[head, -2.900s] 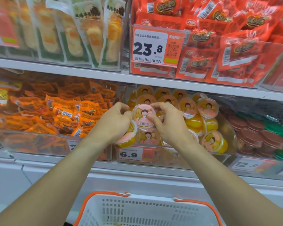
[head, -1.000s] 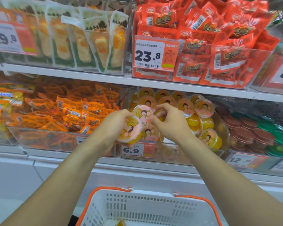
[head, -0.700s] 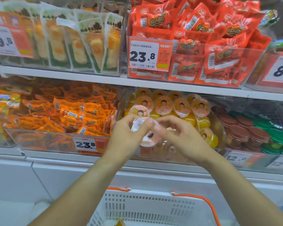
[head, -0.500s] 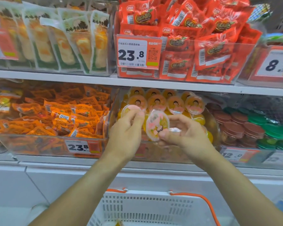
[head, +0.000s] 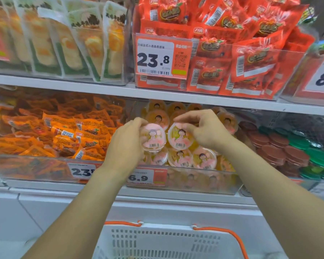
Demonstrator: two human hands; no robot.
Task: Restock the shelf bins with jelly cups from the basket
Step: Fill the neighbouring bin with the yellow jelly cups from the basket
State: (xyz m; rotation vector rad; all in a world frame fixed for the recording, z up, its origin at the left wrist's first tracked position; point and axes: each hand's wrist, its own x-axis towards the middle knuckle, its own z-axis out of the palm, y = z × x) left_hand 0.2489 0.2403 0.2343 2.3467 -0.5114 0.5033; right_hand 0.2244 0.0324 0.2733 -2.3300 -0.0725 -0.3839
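Holding two jelly cups over the clear plastic bin (head: 230, 186) at 12 o'clock from the white slotted basket (head: 168, 240), you have both hands busy. Left hand (head: 125, 144) grips the pink-lidded cup (head: 152, 139); right hand (head: 204, 129) pinches the second cup (head: 180, 137) by its top rim. Both are round, smooth, foil-lidded and likely slick. Risk: the stack beneath looks loose, so a tilted set-down could roll cups over the bin's low front.
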